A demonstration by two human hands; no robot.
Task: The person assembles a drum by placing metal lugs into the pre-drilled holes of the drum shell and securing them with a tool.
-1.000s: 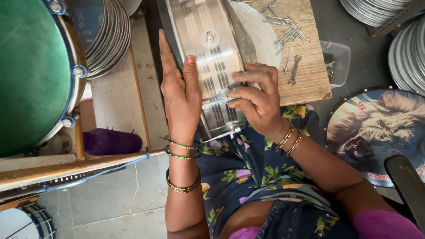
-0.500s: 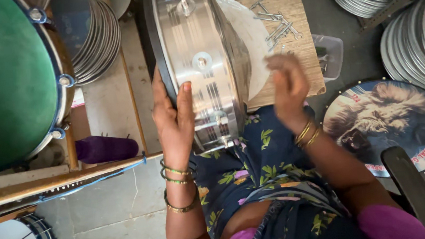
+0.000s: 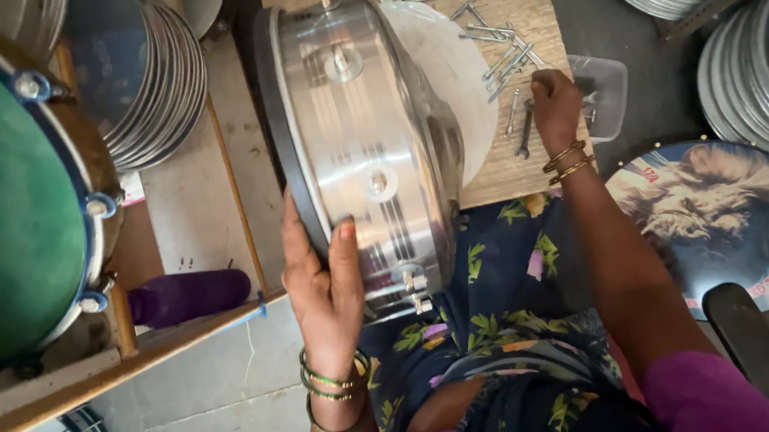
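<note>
Reaching away from the steel drum shell, the right hand closed its fingers on scattered metal rods atop the wooden board, while the left hand gripped the upright shell on the lap.

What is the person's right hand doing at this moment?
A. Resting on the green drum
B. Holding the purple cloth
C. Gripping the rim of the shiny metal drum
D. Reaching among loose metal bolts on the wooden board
D: the right hand sits on the wooden board among the bolts, while the left hand steadies the metal drum.
</note>
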